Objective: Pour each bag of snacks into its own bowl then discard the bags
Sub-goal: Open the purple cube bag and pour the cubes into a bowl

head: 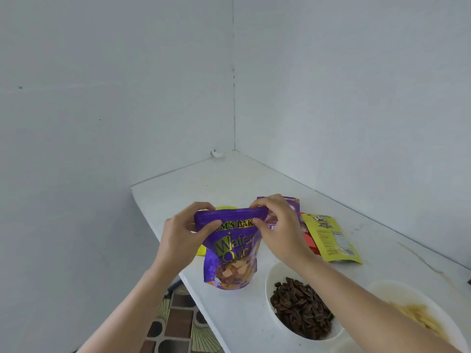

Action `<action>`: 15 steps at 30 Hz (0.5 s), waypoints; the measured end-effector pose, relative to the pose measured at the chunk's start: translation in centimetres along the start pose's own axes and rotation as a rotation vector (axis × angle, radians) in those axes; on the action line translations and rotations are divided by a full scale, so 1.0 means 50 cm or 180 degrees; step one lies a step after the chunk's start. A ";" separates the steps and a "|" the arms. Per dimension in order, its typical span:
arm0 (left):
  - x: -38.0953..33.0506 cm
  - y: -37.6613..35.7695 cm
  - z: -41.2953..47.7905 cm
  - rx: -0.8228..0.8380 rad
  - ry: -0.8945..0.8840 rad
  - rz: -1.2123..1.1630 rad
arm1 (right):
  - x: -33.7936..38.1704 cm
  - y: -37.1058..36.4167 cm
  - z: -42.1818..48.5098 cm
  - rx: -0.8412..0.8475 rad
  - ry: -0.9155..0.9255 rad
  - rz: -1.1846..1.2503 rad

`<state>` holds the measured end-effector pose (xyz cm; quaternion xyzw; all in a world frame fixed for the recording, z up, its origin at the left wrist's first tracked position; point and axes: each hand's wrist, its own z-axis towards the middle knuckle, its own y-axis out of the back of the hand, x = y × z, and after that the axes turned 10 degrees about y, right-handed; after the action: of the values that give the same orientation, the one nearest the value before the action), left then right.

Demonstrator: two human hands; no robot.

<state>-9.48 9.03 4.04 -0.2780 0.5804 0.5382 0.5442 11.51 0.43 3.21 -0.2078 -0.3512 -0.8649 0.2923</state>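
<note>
Both hands (183, 233) (277, 225) — pinching purple bag (229, 258) top

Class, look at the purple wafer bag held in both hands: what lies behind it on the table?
Behind the purple wafer bag a yellow object peeks out above and beside the left hand. Most is covered, so what it is cannot be told.

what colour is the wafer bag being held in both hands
Purple with yellow-green lettering, the wafer bag shows best in the head view.
</note>
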 end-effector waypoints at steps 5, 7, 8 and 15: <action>0.044 -0.009 0.003 0.0016 0.0255 0.0095 | -0.025 -0.012 -0.029 0.0220 -0.0399 0.0016; 0.040 -0.008 0.015 0.0007 0.0249 0.0147 | -0.025 -0.008 -0.028 0.0231 -0.0406 0.0016; 0.038 -0.004 0.022 0.0016 0.0155 0.0245 | -0.024 -0.004 -0.027 0.0251 -0.0361 -0.0040; 0.034 0.026 0.024 0.0325 -0.0001 0.0240 | -0.010 0.001 -0.037 0.0437 0.0123 -0.1034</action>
<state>-10.68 10.92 3.09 -0.2276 0.6170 0.5281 0.5372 11.65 -0.77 1.73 -0.1113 -0.4327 -0.8786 0.1689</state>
